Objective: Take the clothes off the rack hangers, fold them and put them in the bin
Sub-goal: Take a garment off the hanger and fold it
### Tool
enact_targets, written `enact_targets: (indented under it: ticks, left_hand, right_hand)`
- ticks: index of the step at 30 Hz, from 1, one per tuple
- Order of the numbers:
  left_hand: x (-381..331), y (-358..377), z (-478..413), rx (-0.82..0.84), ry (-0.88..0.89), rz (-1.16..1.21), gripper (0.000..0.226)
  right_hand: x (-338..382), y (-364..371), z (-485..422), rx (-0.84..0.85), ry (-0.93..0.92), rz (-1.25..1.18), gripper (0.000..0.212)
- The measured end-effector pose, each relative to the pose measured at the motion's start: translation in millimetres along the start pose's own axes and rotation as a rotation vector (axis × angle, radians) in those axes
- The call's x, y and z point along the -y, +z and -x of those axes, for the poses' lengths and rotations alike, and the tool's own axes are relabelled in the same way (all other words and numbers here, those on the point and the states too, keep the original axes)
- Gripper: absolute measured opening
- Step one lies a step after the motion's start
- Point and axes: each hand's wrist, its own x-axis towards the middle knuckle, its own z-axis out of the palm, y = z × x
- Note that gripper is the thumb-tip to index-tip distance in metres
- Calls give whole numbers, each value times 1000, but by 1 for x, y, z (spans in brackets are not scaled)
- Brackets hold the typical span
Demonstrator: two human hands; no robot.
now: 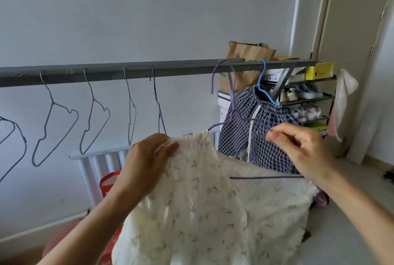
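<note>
Currently the white floral garment [202, 200] is held up below the rack bar [181, 68], under its middle stretch, with most of the cloth hanging down loose. Its bunched upper edge is gripped by the left hand [149, 158], the fingers curled round the fabric. The garment is partly draped on a purple hanger [266, 177], whose hook is seen up at the bar; whether it is caught over the bar cannot be told. The hanger's sloping shoulder wire is pinched between thumb and fingertips of the right hand [302, 147], below the bar's right part.

A blue-and-white checked garment [238, 136] is hung from the bar's right part on a blue hanger [263, 77]. Several empty wire hangers [93, 99] are hooked along the bar's left part. Behind the bar's right end a shoe shelf [309, 96] and a brown paper bag [249, 53] are seen. Below the bar, behind the left hand, a white radiator [100, 162] and a red bag [108, 183] are visible.
</note>
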Motion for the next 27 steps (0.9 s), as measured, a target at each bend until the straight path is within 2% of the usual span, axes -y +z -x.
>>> enact_targets:
  ticks: [3,6,10,14,16,19,20,23,25,27]
  left_hand:
    - [5,-3,0,34,-7,-49,30]
    - [3,4,1,88,-68,-10,34]
    - [-6,20,4,153,-68,80,33]
    - [-10,15,5,130,-39,175,31]
    - [-8,8,3,97,0,129,34]
    - [-3,-1,-2,15,4,94,39]
    - [-2,-4,-3,0,6,90,40]
    - [1,-10,-3,-24,12,60,45]
    - [2,-12,-2,-30,16,29,47]
    - [2,-14,1,-40,-8,24,47]
  right_hand:
    - [-12,-9,0,-92,-10,91,37]
    - [-16,-10,-3,-107,-46,169,48]
    - [-3,1,-13,-106,-120,343,37]
    - [3,-6,-16,15,-52,81,18]
    - [-7,-14,-11,-72,-55,112,16]
    - [-33,-15,9,-378,103,149,36]
    - [-38,-11,16,-405,201,92,46]
    - [-45,8,28,-291,432,16,74]
    - [-47,19,28,-272,460,64,69]
    - [-52,27,28,-292,443,163,49]
